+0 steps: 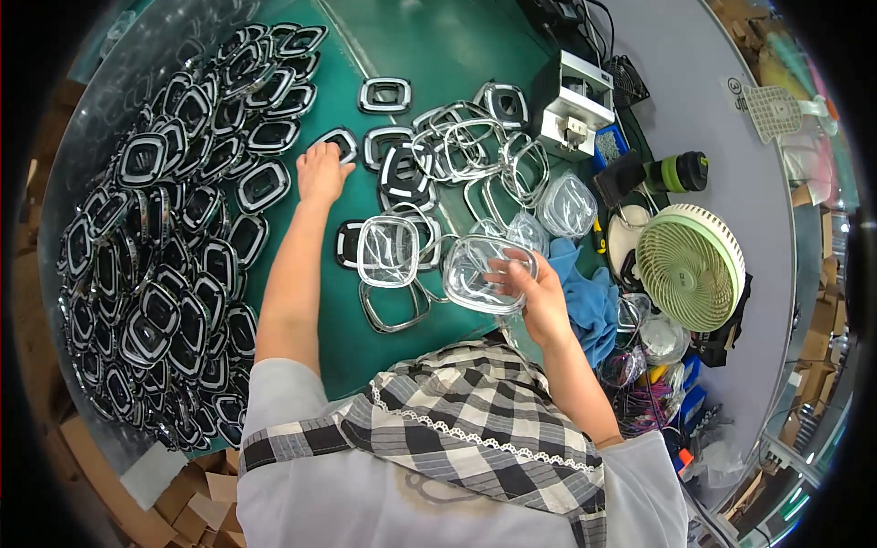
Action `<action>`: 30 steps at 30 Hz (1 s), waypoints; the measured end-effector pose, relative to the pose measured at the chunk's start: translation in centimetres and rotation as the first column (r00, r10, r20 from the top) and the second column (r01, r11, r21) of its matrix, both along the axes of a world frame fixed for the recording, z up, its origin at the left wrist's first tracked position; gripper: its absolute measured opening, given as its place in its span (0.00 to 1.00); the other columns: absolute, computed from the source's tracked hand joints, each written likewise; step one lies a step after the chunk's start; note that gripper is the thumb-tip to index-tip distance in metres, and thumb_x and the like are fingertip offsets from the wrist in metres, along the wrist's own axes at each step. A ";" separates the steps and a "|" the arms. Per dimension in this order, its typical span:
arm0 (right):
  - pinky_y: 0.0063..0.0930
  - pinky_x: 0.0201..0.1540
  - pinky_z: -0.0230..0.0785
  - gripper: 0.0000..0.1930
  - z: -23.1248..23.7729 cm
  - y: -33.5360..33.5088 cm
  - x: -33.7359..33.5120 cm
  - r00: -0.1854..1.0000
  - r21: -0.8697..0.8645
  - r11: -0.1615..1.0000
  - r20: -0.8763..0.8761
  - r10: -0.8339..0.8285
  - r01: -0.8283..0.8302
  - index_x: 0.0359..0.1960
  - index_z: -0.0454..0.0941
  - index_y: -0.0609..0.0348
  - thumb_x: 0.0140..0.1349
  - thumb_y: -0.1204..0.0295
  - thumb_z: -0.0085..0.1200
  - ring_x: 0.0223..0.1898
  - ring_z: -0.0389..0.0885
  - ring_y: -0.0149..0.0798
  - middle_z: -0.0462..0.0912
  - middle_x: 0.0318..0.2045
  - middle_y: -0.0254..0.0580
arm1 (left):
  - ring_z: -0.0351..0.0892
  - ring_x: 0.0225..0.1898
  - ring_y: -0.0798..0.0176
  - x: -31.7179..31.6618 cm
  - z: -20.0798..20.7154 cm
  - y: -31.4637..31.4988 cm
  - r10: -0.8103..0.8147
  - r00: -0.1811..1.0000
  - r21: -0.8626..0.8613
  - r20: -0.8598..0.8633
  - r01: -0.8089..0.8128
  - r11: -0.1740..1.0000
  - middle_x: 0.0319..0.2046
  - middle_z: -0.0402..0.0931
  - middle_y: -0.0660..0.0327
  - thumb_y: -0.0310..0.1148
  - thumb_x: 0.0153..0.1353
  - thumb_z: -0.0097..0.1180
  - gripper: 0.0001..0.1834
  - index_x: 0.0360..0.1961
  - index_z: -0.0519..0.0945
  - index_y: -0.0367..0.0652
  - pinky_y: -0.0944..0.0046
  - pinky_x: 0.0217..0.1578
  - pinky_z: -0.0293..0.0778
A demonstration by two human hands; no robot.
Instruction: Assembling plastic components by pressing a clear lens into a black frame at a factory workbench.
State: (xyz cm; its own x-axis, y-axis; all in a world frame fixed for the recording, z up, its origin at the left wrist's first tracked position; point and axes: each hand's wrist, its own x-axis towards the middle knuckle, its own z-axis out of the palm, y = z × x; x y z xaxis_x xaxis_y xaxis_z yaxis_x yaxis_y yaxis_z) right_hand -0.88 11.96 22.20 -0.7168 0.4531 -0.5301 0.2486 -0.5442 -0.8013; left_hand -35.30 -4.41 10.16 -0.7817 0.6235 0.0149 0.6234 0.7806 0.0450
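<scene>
At the edge of the left-hand pile, my left hand (322, 173) reaches forward with its fingers on a black rounded-square frame (342, 143) with a silver-white border, gripping its near edge. My right hand (534, 290) holds a clear rounded-square plastic cover (475, 272) by its right side, raised over the green table. Just left of it, another clear cover (387, 251) rests on top of black frames and a silver ring. A bare silver ring (395, 310) lies nearer to me. More black frames (406, 173) sit in the middle, partly overlapped by silver rings (461, 146).
A big heap of black frames (174, 237) fills the left side. On the right are stacked clear covers (568, 205), a blue cloth (585, 306), a green fan (692, 267) and a white-black machine (574, 102). Bagged parts and wires (653, 393) lie nearer me.
</scene>
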 end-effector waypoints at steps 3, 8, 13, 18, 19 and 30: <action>0.25 0.39 0.70 0.17 -0.1 0.9 0.9 0.998 0.010 0.998 0.020 -0.062 0.061 0.48 0.70 0.66 0.65 0.64 0.48 0.39 0.81 0.39 0.80 0.41 0.49 | 0.73 0.45 0.55 1.8 0.8 -0.7 0.006 0.997 0.336 0.076 -0.031 0.942 0.39 0.75 0.57 0.45 0.54 0.58 0.19 0.39 0.73 0.42 0.53 0.51 0.60; 0.30 0.45 0.71 0.18 -0.3 1.1 1.3 0.985 -0.142 0.976 -0.031 -0.170 0.164 0.44 0.72 0.65 0.65 0.60 0.49 0.39 0.80 0.40 0.80 0.42 0.51 | 0.74 0.42 0.62 11.2 10.3 1.9 -0.371 0.927 0.472 -0.060 0.354 0.807 0.37 0.75 0.65 0.44 0.52 0.60 0.19 0.38 0.72 0.44 0.53 0.56 0.54; 0.33 0.45 0.72 0.20 3.9 -0.1 -0.4 0.900 -0.306 0.930 -0.317 -0.300 0.202 0.44 0.72 0.62 0.58 0.59 0.57 0.40 0.79 0.38 0.77 0.46 0.45 | 0.74 0.42 0.72 17.9 14.7 2.7 -0.606 0.745 0.350 -0.278 0.666 0.658 0.37 0.74 0.69 0.46 0.50 0.60 0.18 0.37 0.75 0.49 0.56 0.59 0.51; 0.31 0.38 0.75 0.20 4.9 0.3 1.8 0.906 -0.169 0.984 -0.407 -0.114 0.048 0.40 0.72 0.63 0.53 0.62 0.61 0.35 0.80 0.35 0.78 0.34 0.40 | 0.70 0.46 0.70 20.8 16.0 2.7 -0.569 0.687 0.489 -0.453 0.724 0.486 0.42 0.72 0.70 0.47 0.50 0.60 0.17 0.39 0.77 0.54 0.55 0.59 0.50; 0.30 0.36 0.76 0.19 5.1 0.3 2.1 0.890 -0.141 0.986 -0.432 -0.143 0.090 0.39 0.72 0.62 0.53 0.62 0.62 0.33 0.80 0.36 0.79 0.33 0.41 | 0.68 0.48 0.67 20.9 15.9 2.3 -0.535 0.746 0.619 -0.396 0.647 0.445 0.45 0.71 0.68 0.48 0.50 0.61 0.17 0.39 0.78 0.53 0.56 0.59 0.50; 0.19 0.37 0.68 0.15 6.2 0.1 4.4 0.848 0.093 0.980 -0.520 -0.103 0.176 0.37 0.78 0.66 0.55 0.65 0.60 0.34 0.77 0.30 0.79 0.37 0.41 | 0.66 0.58 0.47 24.9 16.8 4.3 -0.957 -0.025 0.501 0.288 -0.848 0.173 0.56 0.66 0.46 0.30 0.65 0.42 0.22 0.60 0.61 0.35 0.49 0.61 0.59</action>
State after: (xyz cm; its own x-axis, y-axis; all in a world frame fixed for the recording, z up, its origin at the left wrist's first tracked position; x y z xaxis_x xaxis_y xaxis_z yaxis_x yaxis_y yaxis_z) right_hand 3.51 12.11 28.41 -0.7931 0.6082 -0.0348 -0.2862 -0.4224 -0.8600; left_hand -10.43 -0.11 26.98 -0.5175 0.8524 0.0747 -0.7012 -0.4724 0.5340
